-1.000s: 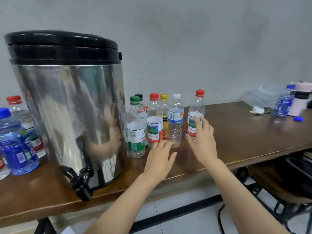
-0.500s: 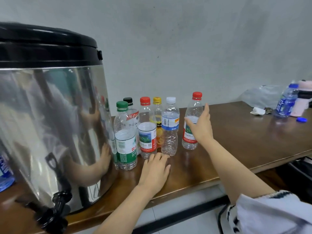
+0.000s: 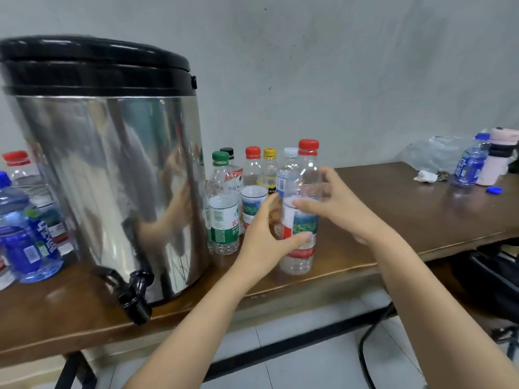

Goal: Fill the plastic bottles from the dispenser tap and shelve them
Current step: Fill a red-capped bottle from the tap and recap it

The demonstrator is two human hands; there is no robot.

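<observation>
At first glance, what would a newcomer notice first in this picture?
The shiny steel dispenser with a black lid fills the left of the table, its black tap hanging over the front edge. In the middle, the left hand and the right hand both hold a clear red-capped bottle in front of a row of bottles.

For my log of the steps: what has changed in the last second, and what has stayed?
The right grip pulled the red-capped bottle forward out of the row; the left grip left the table and now holds it too. The dispenser and the other bottles stayed put.
</observation>
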